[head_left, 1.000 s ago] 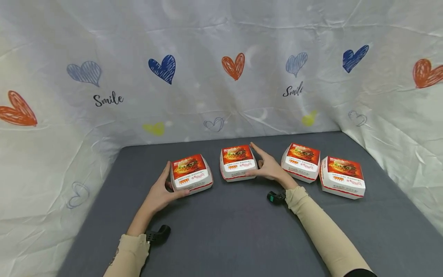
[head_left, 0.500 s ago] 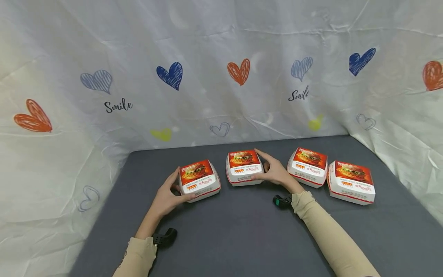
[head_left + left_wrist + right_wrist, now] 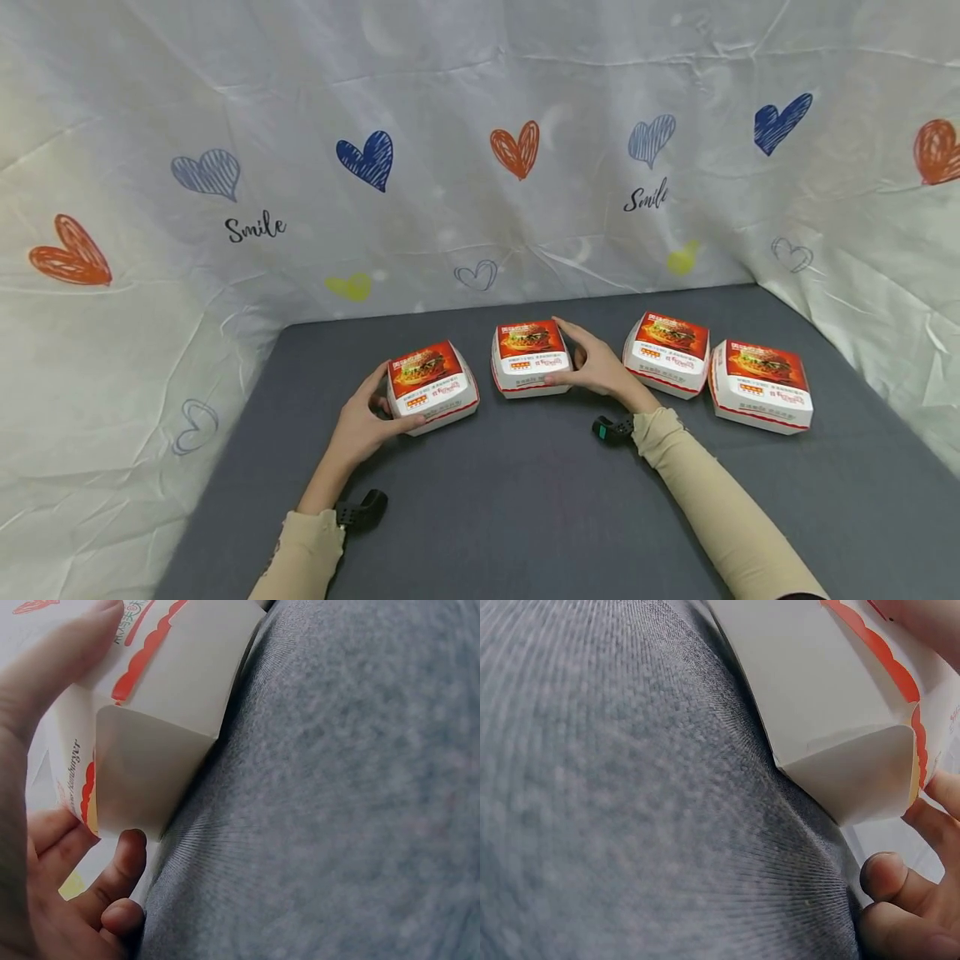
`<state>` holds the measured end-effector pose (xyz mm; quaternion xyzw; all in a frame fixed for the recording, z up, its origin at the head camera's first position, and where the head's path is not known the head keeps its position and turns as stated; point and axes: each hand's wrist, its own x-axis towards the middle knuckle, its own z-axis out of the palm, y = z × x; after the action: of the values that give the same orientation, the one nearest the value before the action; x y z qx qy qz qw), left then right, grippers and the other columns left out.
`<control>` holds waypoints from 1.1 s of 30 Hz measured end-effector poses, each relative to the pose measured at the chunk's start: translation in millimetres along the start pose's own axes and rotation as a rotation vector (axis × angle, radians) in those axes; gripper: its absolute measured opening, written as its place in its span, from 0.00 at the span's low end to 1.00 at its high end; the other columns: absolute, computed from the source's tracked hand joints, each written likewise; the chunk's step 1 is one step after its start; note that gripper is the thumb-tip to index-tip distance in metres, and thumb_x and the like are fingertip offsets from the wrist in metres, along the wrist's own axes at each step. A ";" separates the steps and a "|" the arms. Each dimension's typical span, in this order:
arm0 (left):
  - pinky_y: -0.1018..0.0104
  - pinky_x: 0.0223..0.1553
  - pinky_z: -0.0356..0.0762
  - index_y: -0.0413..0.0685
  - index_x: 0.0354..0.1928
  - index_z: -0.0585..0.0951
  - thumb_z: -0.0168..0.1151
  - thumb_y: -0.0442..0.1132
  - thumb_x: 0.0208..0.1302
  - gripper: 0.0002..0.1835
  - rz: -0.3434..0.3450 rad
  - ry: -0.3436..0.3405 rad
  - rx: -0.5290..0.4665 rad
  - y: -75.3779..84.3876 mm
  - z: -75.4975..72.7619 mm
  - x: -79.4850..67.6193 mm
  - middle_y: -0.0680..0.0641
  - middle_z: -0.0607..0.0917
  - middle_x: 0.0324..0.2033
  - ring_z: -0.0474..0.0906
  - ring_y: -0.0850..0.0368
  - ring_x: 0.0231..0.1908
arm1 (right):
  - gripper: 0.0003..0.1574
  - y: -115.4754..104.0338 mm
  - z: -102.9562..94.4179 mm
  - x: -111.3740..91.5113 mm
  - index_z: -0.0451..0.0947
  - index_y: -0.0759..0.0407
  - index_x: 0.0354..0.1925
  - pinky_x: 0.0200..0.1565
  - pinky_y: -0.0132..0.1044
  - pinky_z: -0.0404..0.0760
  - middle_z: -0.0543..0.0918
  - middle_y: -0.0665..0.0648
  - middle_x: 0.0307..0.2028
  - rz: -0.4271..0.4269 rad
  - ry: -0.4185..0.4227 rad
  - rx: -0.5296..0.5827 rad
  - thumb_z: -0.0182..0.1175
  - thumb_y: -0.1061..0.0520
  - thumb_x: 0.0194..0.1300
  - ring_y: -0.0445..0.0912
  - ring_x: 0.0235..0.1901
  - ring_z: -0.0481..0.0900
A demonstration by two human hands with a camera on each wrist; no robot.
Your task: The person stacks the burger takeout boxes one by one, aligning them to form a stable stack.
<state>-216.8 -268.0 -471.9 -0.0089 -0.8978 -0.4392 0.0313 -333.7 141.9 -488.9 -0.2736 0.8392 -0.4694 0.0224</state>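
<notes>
Burger box, first: white carton, closed lid, red panel with burger picture, red scalloped trim. Located in the person's left hand, between thumb and fingers, base on the cloth. Grip: spread to the box's width, thumb on the near face, forefinger on the far edge; in the left wrist view two lower fingers curl with their tips beneath the flared lid edge.

Burger box, second: same pattern, upright, closed. Located in the right hand, just inside the grip, to its left. Grip: likewise spread to the box's width, thumb low on the near face, forefinger at the far corner. A gap of cloth separates the two held boxes.

Burger box, third: same pattern, just right of the right hand.

Burger box, fourth: same pattern, beyond the third, just beside it, farther right.

Wrist devices, black: one below the left hand, one below the right.

Sleeves, beige: behind both hands.

Cloth, dark grey: beneath all boxes.

Backdrop, pale: beyond both grips, printed with hearts and "Smile".
</notes>
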 end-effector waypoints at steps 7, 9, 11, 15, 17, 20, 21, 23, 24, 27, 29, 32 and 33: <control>0.62 0.34 0.71 0.50 0.86 0.54 0.82 0.47 0.58 0.60 0.008 0.017 -0.069 2.5 -3.7 -0.5 0.40 0.78 0.42 0.71 0.51 0.37 | 0.70 -2.1 -0.5 -1.4 0.52 0.43 0.86 0.27 0.37 0.69 0.71 0.61 0.42 0.009 0.000 0.011 0.80 0.37 0.57 0.41 0.18 0.62; 0.63 0.32 0.70 0.50 0.85 0.55 0.81 0.45 0.59 0.58 0.010 0.022 -0.096 5.0 -5.3 -1.9 0.41 0.80 0.38 0.71 0.52 0.35 | 0.70 -3.6 -0.6 -2.1 0.52 0.44 0.86 0.27 0.37 0.69 0.73 0.63 0.51 0.010 -0.003 0.017 0.80 0.37 0.58 0.41 0.18 0.62; 0.64 0.31 0.70 0.49 0.85 0.55 0.80 0.44 0.60 0.57 0.014 0.024 -0.116 8.9 -6.5 -4.0 0.42 0.80 0.37 0.71 0.53 0.34 | 0.69 -4.5 -0.5 -2.7 0.52 0.44 0.86 0.27 0.37 0.69 0.72 0.64 0.62 0.012 -0.006 0.018 0.81 0.40 0.58 0.41 0.18 0.63; 0.65 0.32 0.70 0.49 0.85 0.55 0.79 0.43 0.61 0.56 0.027 0.024 -0.144 18.7 -8.8 -8.2 0.43 0.80 0.37 0.71 0.54 0.35 | 0.68 -4.3 0.0 -2.8 0.52 0.44 0.86 0.28 0.37 0.70 0.65 0.64 0.73 0.020 -0.003 0.012 0.80 0.46 0.60 0.40 0.18 0.63; 0.66 0.33 0.71 0.50 0.85 0.55 0.79 0.42 0.61 0.56 0.029 0.026 -0.161 23.7 -10.2 -10.5 0.43 0.79 0.38 0.71 0.54 0.35 | 0.67 -3.8 0.3 -2.0 0.52 0.44 0.86 0.28 0.38 0.69 0.64 0.64 0.74 0.021 0.001 0.010 0.80 0.48 0.60 0.39 0.18 0.63; 0.67 0.32 0.70 0.52 0.85 0.56 0.78 0.41 0.62 0.55 0.028 0.027 -0.185 30.8 -13.0 -14.5 0.42 0.76 0.40 0.69 0.55 0.33 | 0.67 -3.3 0.7 -1.3 0.52 0.46 0.86 0.28 0.38 0.69 0.63 0.65 0.75 0.017 0.006 0.014 0.80 0.49 0.61 0.38 0.17 0.63; 0.67 0.32 0.70 0.52 0.85 0.56 0.78 0.41 0.62 0.55 0.029 0.029 -0.191 32.8 -13.8 -16.1 0.42 0.75 0.42 0.68 0.56 0.33 | 0.67 -3.2 1.0 -1.2 0.52 0.47 0.86 0.28 0.38 0.69 0.63 0.65 0.75 0.017 0.005 0.018 0.80 0.49 0.61 0.38 0.17 0.63; 0.67 0.31 0.69 0.53 0.85 0.56 0.78 0.40 0.62 0.54 0.034 0.030 -0.196 36.6 -15.3 -20.0 0.42 0.74 0.44 0.66 0.56 0.31 | 0.67 -3.3 1.6 -1.2 0.51 0.49 0.86 0.28 0.39 0.69 0.62 0.65 0.76 0.018 -0.002 0.021 0.80 0.49 0.61 0.38 0.17 0.62; 0.67 0.30 0.68 0.53 0.85 0.56 0.78 0.40 0.61 0.55 0.040 0.028 -0.197 38.5 -15.7 -22.3 0.41 0.73 0.45 0.65 0.57 0.30 | 0.67 -3.6 1.9 -1.3 0.52 0.49 0.86 0.28 0.39 0.69 0.62 0.65 0.76 0.020 -0.005 0.019 0.80 0.49 0.61 0.38 0.17 0.62; 0.67 0.29 0.67 0.54 0.85 0.57 0.79 0.39 0.60 0.55 0.061 0.022 -0.208 44.8 -15.7 -28.7 0.41 0.73 0.46 0.63 0.57 0.27 | 0.68 -4.6 2.0 -1.7 0.52 0.47 0.86 0.29 0.38 0.70 0.61 0.64 0.78 0.026 -0.010 0.013 0.80 0.46 0.60 0.39 0.17 0.63; 0.67 0.30 0.67 0.54 0.85 0.58 0.80 0.38 0.59 0.55 0.082 0.019 -0.213 49.7 -15.1 -32.3 0.40 0.74 0.48 0.63 0.57 0.27 | 0.68 -5.4 0.9 -2.3 0.52 0.46 0.86 0.29 0.38 0.70 0.61 0.65 0.78 0.024 -0.008 0.013 0.80 0.44 0.60 0.39 0.17 0.64; 0.67 0.30 0.66 0.55 0.85 0.59 0.80 0.37 0.58 0.55 0.117 0.022 -0.213 57.6 -14.2 -37.3 0.42 0.74 0.55 0.64 0.57 0.28 | 0.68 -6.1 -0.7 -3.3 0.51 0.47 0.86 0.28 0.38 0.71 0.60 0.65 0.78 0.025 -0.008 0.019 0.80 0.42 0.60 0.40 0.17 0.64; 0.67 0.30 0.66 0.55 0.84 0.59 0.80 0.36 0.58 0.55 0.130 0.025 -0.208 60.1 -14.1 -38.9 0.42 0.74 0.59 0.64 0.57 0.29 | 0.68 -6.2 -0.9 -3.6 0.51 0.48 0.86 0.28 0.38 0.71 0.60 0.65 0.78 0.024 -0.008 0.020 0.80 0.42 0.60 0.40 0.17 0.64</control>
<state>-174.7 -241.8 -418.4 -0.0649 -0.8444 -0.5272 0.0699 -328.3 141.8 -484.2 -0.2651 0.8375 -0.4765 0.0342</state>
